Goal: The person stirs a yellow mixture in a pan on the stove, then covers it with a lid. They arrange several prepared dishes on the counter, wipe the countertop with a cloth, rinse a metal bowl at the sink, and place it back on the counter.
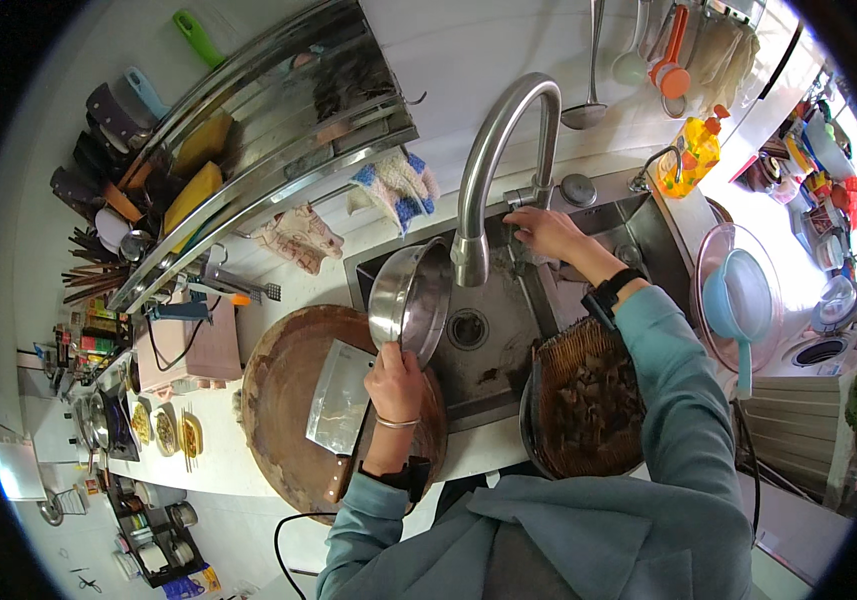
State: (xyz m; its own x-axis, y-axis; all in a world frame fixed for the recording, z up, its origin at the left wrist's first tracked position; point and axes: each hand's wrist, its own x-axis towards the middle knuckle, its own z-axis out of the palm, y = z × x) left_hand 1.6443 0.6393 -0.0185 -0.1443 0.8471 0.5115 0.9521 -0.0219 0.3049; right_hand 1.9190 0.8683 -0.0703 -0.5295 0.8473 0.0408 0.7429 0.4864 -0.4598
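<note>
My left hand (396,384) grips the near rim of a stainless steel bowl (398,292), which is tilted on its side over the sink's left part. My right hand (544,231) is at the base of the curved steel faucet (482,172), around its handle area; the fingers partly hide what they touch. No water is plainly seen at the spout. Below lies the steel sink (503,292) with its drain. Under my right forearm a woven basket (548,375) holds dark brown pieces of food.
A round wooden chopping board (278,390) with a cleaver (334,397) on it lies left of the sink. At the right stand a light blue plastic ladle (736,300) and a yellow soap bottle (687,161). Small dishes of food (165,431) are further left.
</note>
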